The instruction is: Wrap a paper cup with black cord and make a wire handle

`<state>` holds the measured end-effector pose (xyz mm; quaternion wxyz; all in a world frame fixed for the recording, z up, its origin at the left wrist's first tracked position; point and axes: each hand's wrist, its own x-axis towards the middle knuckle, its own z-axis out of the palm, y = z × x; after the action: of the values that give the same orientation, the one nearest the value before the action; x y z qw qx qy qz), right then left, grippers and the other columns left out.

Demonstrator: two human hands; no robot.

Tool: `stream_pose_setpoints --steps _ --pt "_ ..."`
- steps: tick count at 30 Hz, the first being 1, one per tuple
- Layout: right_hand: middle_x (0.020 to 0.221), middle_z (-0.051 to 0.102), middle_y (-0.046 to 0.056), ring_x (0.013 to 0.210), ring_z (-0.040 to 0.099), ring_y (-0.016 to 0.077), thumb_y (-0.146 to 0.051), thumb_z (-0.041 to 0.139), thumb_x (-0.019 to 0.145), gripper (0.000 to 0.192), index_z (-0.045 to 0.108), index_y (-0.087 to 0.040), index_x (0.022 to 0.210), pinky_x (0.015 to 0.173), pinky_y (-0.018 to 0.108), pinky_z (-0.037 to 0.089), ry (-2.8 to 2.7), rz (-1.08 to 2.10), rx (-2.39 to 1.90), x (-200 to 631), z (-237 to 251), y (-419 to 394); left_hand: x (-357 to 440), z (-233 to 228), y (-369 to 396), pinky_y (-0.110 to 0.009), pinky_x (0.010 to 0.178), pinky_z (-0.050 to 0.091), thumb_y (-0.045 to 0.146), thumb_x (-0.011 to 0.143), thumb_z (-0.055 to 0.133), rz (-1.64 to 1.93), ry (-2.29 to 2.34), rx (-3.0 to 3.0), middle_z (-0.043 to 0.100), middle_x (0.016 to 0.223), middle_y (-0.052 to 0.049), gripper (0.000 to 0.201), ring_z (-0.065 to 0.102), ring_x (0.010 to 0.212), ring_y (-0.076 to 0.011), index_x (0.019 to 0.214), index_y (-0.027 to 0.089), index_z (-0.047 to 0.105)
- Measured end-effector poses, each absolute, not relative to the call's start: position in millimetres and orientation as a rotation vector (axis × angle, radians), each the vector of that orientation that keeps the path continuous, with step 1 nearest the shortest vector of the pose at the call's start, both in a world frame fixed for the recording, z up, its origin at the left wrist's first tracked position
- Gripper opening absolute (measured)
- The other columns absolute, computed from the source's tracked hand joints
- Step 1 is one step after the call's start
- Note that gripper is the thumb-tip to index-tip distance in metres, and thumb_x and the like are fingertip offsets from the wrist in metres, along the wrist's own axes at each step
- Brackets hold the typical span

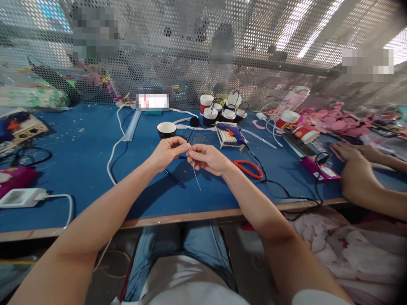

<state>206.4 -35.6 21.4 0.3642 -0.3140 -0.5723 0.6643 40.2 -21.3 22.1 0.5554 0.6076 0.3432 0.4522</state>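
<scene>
Both hands meet above the blue table, fingertips almost touching. My left hand (170,152) is closed in a pinch at the top of a thin strand, which may be wire or string. My right hand (206,157) pinches the same thin strand (197,178), whose lower end dangles below the fingers. A dark thin stem rises just behind the fingertips towards a round black piece (194,122); whether it is held, I cannot tell. Just beyond my left hand stands a black cup with a white inside (167,128). A dark blue pen-like tool (175,178) lies below the hands.
A blue glue gun (233,132) rests on a small wooden rack. Red-handled pliers or scissors (248,169) lie right of my hand. Several cups with black wire loops (228,115) stand behind. Cables cross the table (95,169). At right, another person's arm (362,176) rests near pink pieces (337,120).
</scene>
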Motion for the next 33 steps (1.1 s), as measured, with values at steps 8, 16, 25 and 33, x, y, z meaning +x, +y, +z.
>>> stream_pose_setpoints --steps 8,16,25,33 --pt "0.062 0.056 -0.003 0.051 0.051 0.0063 -0.031 0.067 0.071 0.022 0.054 -0.015 0.078 0.045 0.019 0.044 -1.455 1.41 -0.876 201 16 -33 36 23 -18 -0.02 0.042 0.021 0.039 0.076 0.059 1.058 0.867 1.565 0.042 0.049 0.005 0.025 0.029 0.043 -0.0046 0.081 0.015 0.065" --pt "0.059 0.053 -0.004 0.046 0.05 0.0062 -0.031 0.062 0.074 0.018 0.054 -0.015 0.076 0.044 0.021 0.044 -1.618 1.061 -1.013 198 13 -34 36 24 -17 -0.025 0.068 0.043 0.037 0.065 0.07 1.135 0.996 1.64 0.065 0.08 -0.003 0.028 0.055 0.07 -0.0118 0.078 0.013 0.065" --pt "0.067 0.057 -0.002 0.055 0.052 0.0065 -0.035 0.063 0.074 0.023 0.054 -0.015 0.08 0.049 0.02 0.043 -1.55 1.543 -0.847 204 20 -36 36 26 -21 -0.02 0.044 0.025 0.034 0.066 0.07 1.055 0.875 1.516 0.053 0.061 0.003 0.023 0.037 0.047 -0.0038 0.067 0.015 0.057" --pt "0.062 0.056 -0.004 0.052 0.049 0.0065 -0.035 0.068 0.069 0.027 0.049 -0.017 0.074 0.048 0.021 0.041 -1.571 1.482 -0.841 204 21 -37 37 27 -23 -0.021 0.041 0.015 0.035 0.063 0.071 1.029 0.851 1.388 0.049 0.06 0.004 0.026 0.029 0.042 -0.0018 0.064 0.015 0.055"
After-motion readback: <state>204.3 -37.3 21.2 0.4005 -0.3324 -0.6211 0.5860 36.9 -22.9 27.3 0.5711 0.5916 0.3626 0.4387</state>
